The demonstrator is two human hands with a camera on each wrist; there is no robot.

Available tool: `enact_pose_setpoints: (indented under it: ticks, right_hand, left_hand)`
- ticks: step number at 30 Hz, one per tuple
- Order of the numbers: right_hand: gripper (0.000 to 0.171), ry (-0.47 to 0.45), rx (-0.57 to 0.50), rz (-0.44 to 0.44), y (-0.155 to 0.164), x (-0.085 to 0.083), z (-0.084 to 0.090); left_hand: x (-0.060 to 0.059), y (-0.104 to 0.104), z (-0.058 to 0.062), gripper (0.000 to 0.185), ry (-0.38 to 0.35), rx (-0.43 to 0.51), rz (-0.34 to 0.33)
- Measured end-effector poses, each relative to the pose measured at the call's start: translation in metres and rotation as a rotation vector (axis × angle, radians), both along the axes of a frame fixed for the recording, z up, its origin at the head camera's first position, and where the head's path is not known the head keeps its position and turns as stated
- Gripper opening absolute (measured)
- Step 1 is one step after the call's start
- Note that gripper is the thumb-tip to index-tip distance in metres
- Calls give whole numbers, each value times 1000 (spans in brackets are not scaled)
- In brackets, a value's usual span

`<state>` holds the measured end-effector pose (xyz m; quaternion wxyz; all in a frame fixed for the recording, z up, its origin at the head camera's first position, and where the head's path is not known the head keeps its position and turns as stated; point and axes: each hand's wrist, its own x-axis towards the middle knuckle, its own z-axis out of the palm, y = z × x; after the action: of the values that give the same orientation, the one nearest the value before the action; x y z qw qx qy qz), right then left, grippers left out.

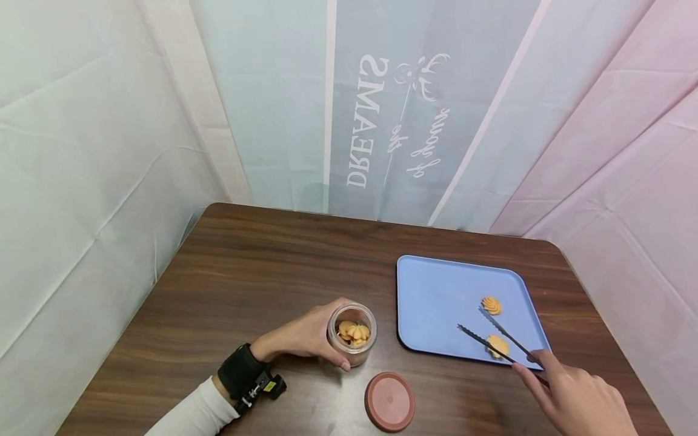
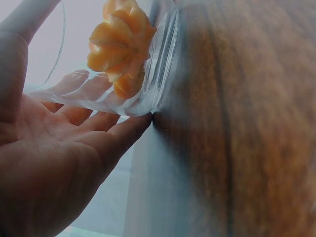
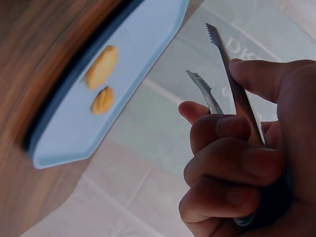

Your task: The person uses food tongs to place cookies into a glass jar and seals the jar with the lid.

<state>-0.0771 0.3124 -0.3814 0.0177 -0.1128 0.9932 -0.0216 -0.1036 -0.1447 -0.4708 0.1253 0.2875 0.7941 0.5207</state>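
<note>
My left hand (image 1: 313, 333) holds a clear glass jar (image 1: 353, 357), its fingers and thumb wrapped round the side. Several cookies (image 1: 354, 333) lie in the lidless jar, and the left wrist view shows them (image 2: 121, 47) through the glass. In my right hand (image 1: 580, 390) is a pair of metal tongs (image 3: 239, 101), gripped with curled fingers, the serrated tips spread apart with nothing between them. The tips hover over a blue tray (image 1: 436, 303). Two cookies rest on that tray: a swirled cookie (image 1: 491, 304) farther back and a paler cookie (image 1: 497, 346) by the near edge, partly behind one tong arm.
A reddish-brown round lid (image 1: 389, 401) lies on the table in front of the jar. The dark wooden table (image 1: 245, 260) ends at a printed curtain (image 1: 376, 121) behind and pale fabric on both sides. A camera (image 1: 275, 386) is strapped to the left wrist.
</note>
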Motion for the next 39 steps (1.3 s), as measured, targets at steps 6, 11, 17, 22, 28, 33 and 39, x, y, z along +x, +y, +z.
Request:
enact_pose_setpoints:
  ticks: [6,11,17,22,28,33,39]
  right_hand:
    - [61,-126,42,-95,13,-2,-5]
    - [63,-170,76,-145,22,-1,-11]
    - [59,-191,78,-190,33,1,-18]
    - [59,-235,88,-231,42,2,-27]
    - [58,-250,66,-226,44,7,-40]
    - [59,-290,59,-244,48,6,-41]
    - [63,-331,77,-268,53,0,-41]
  left_hand:
    - [0,1,1,95,-13,-2,3]
    - [0,0,0,95,-10,-3,3]
    - [0,0,0,94,-7,-1,4]
    - [0,-1,-3,95,10,6,-3]
    - [1,-4,-6,94,62,7,-27]
    - [0,-2,-2,95,14,13,-14]
    - [-1,0,-2,94,9,10,-7]
